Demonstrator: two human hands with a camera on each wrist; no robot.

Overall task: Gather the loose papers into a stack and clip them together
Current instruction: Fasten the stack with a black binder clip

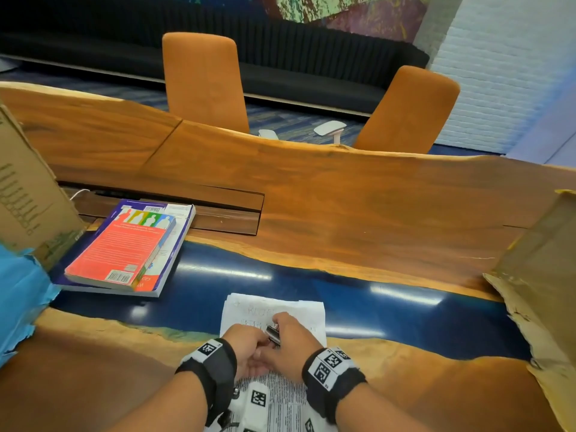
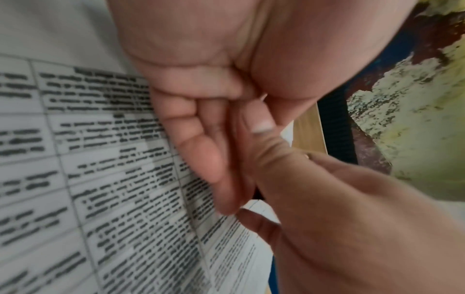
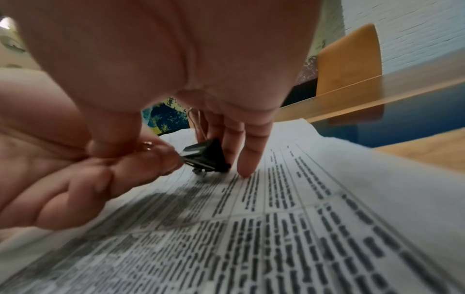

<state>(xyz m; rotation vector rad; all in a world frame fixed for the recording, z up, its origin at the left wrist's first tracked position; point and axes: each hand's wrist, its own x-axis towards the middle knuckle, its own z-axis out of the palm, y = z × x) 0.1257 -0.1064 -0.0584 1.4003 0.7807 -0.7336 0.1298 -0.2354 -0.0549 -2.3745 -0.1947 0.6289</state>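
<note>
Little can be read. On the lower book (image 1: 149, 280), the letters "tex" are seen at the near edge of the cover. Faint handwriting on the top sheet (image 1: 274, 308) perhaps begins "RE", but is too blurred. The printed table on the papers (image 3: 289, 228) is illegible.

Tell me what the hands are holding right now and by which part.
The right hand and left hand together hold a black binder clip over the papers; which part each grip takes cannot be told.

Two stacked books (image 1: 127, 247) lie near cardboard boxes (image 1: 542, 275).
</note>
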